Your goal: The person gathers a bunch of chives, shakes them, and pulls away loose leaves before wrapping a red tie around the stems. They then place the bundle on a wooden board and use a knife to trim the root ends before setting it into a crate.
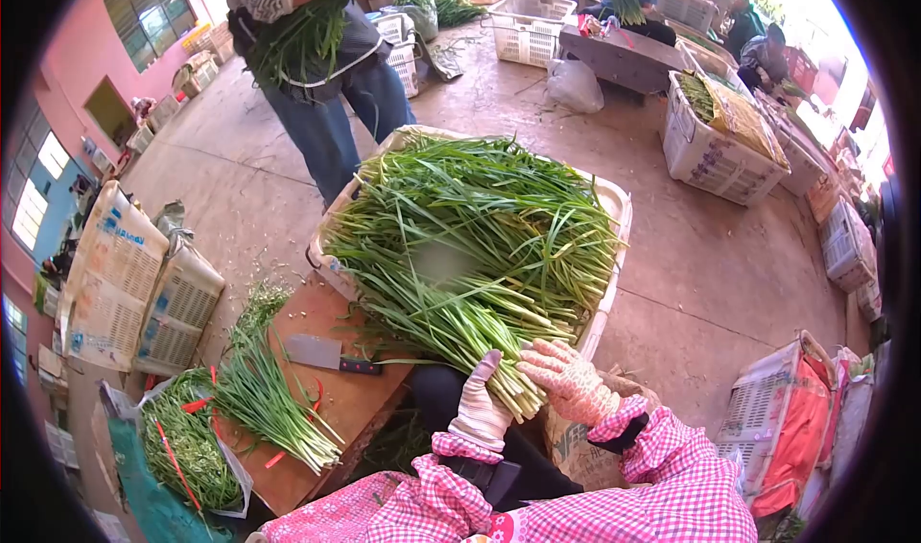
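Note:
Gloved in white, my left hand (482,413) is closed around the pale stem ends of a bunch of garlic chives (516,387). My right hand (568,380), in a patterned glove, grips the same stems from the other side, its fingers pressed together along them. The bunch's green leaves stretch back over a heap of garlic chives (480,217) in a large white crate (619,219) in front of me. To the left, a knife (321,352) with a black handle lies on a brown board (369,389). Beside it rests another bunch of chives (273,399).
An open bag of green scraps (192,447) stands left of the board. A person in jeans (336,111) stands beyond the crate, holding greens. White baskets (120,284) lean at the left. A filled crate (720,150) and stacked crates (767,409) stand at the right.

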Demonstrator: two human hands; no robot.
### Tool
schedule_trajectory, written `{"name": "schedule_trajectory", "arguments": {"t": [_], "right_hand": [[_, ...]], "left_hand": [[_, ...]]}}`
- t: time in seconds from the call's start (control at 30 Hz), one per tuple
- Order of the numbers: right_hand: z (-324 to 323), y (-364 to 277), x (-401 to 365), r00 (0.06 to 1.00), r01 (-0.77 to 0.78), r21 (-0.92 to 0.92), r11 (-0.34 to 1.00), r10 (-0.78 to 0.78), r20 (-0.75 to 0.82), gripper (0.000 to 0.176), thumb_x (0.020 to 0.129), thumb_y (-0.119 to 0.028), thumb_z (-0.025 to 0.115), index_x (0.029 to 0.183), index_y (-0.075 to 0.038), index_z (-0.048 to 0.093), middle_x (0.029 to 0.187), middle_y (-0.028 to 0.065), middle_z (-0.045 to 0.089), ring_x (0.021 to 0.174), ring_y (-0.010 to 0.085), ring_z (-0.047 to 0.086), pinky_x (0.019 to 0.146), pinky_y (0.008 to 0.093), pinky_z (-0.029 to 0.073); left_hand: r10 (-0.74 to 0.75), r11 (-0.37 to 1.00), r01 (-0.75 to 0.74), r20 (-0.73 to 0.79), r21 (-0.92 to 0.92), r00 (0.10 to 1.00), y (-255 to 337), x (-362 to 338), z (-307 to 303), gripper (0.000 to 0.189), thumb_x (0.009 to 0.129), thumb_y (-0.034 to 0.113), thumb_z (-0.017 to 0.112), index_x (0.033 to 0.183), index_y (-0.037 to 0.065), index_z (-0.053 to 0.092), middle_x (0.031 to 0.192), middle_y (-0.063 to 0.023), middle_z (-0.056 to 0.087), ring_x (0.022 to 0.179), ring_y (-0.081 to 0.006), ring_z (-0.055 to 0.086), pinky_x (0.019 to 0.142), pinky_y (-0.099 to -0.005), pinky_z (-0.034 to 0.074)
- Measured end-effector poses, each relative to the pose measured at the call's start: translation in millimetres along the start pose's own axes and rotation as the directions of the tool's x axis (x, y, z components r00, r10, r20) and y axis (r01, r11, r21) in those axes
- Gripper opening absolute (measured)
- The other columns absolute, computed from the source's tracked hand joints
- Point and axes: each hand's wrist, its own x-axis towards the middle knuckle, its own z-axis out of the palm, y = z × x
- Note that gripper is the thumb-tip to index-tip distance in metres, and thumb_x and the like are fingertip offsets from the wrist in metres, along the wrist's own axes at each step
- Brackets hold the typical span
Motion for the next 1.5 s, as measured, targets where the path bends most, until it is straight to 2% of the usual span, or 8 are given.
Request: {"name": "schedule_trajectory", "arguments": {"t": [0.27, 0.4, 0.53, 0.7, 0.93, 1.17, 1.3, 1.5], "right_hand": [[10.1, -34.8, -1.8, 0.998, -0.007, -0.286, 0.958, -0.009, -0.054, 0.046, 0.069, -0.006, 0.061, 0.115, -0.009, 0.064, 0.135, 0.0108, 0.051, 0.126, 0.0351, 0.046, 0.107, 0.0502, 0.035], [18.4, 2.6, 2.4, 0.935, 0.077, 0.224, 0.971, 0.008, -0.354, 0.052, 0.070, 0.001, 0.062, 0.120, -0.006, 0.060, 0.126, 0.0186, 0.055, 0.118, 0.0403, 0.051, 0.100, 0.0480, 0.044], [-7.5, 9.1, 40.9, 0.969, -0.231, -0.255, 0.939, 0.199, -0.144, 0.066, 0.073, -0.016, 0.068, 0.135, -0.005, 0.047, 0.139, 0.0171, 0.046, 0.133, 0.0387, 0.038, 0.111, 0.0492, 0.029], [31.9, 42.0, 83.2, 0.981, -0.039, -0.520, 0.853, 0.130, 0.141, 0.080, 0.073, -0.034, 0.066, 0.143, -0.011, 0.035, 0.148, 0.0164, 0.034, 0.140, 0.0368, 0.026, 0.113, 0.0557, 0.018], [55.4, 81.6, 84.8, 0.982, -0.052, -0.554, 0.831, 0.144, 0.124, 0.075, 0.075, -0.033, 0.065, 0.143, -0.017, 0.036, 0.148, 0.0152, 0.033, 0.137, 0.0351, 0.030, 0.111, 0.0575, 0.021], [47.6, 70.6, 84.6, 0.977, -0.100, -0.480, 0.872, 0.178, 0.120, 0.087, 0.069, -0.032, 0.076, 0.143, -0.017, 0.034, 0.150, 0.0135, 0.031, 0.139, 0.0343, 0.027, 0.112, 0.0562, 0.020], [47.5, 69.0, 83.4, 0.981, -0.075, -0.506, 0.859, 0.154, 0.117, 0.081, 0.070, -0.035, 0.072, 0.142, -0.015, 0.037, 0.148, 0.0159, 0.033, 0.138, 0.0362, 0.029, 0.112, 0.0571, 0.019], [32.3, 58.3, 81.2, 0.972, -0.094, -0.445, 0.891, 0.179, 0.154, 0.073, 0.078, -0.037, 0.067, 0.141, -0.011, 0.039, 0.148, 0.0146, 0.034, 0.139, 0.0357, 0.028, 0.114, 0.0534, 0.020]], "left_hand": [[0.031, 0.996, -0.017, -0.168, 0.087, 0.985, 3.3, -3.4, 2.2, 0.023, 0.088, 0.017, 0.062, 0.108, 0.004, 0.060, 0.098, -0.0102, 0.066, 0.087, -0.0248, 0.066, 0.077, -0.0387, 0.056], [0.010, 0.990, 0.015, -0.171, 0.140, 0.985, 10.0, -3.6, 8.9, 0.021, 0.088, 0.019, 0.062, 0.102, 0.004, 0.060, 0.092, -0.0090, 0.065, 0.079, -0.0232, 0.065, 0.074, -0.0380, 0.056], [0.012, 0.999, -0.004, -0.171, 0.046, 0.985, 4.9, 2.4, 10.2, 0.023, 0.089, 0.021, 0.060, 0.099, 0.000, 0.058, 0.082, -0.0080, 0.063, 0.077, -0.0225, 0.064, 0.078, -0.0412, 0.056], [-0.010, 1.000, 0.009, -0.070, -0.013, 0.998, 10.7, -0.2, 5.7, 0.035, 0.089, 0.025, 0.060, 0.102, -0.007, 0.056, 0.084, -0.0135, 0.064, 0.078, -0.0264, 0.065, 0.083, -0.0428, 0.054], [-0.065, 0.974, 0.056, -0.037, -0.220, 0.997, 26.4, -35.0, 37.9, 0.032, 0.089, 0.021, 0.062, 0.105, -0.004, 0.050, 0.092, -0.0104, 0.054, 0.084, -0.0227, 0.057, 0.082, -0.0405, 0.050], [0.047, 0.986, -0.027, -0.117, 0.166, 0.992, 37.6, -102.4, 84.6, 0.045, 0.087, 0.031, 0.063, 0.116, 0.000, 0.051, 0.086, -0.0052, 0.054, 0.074, -0.0170, 0.058, 0.080, -0.0413, 0.053], [0.031, 0.913, -0.099, 0.175, 0.397, 0.984, 44.9, -129.6, 135.3, 0.079, 0.080, 0.031, 0.068, 0.143, 0.002, 0.030, 0.082, -0.0081, 0.051, 0.071, -0.0209, 0.056, 0.077, -0.0453, 0.054], [0.078, 0.918, -0.109, 0.094, 0.381, 0.992, 38.7, -84.5, 121.8, 0.066, 0.083, 0.029, 0.066, 0.137, 0.002, 0.038, 0.087, -0.0093, 0.057, 0.075, -0.0210, 0.061, 0.078, -0.0439, 0.055]]}}
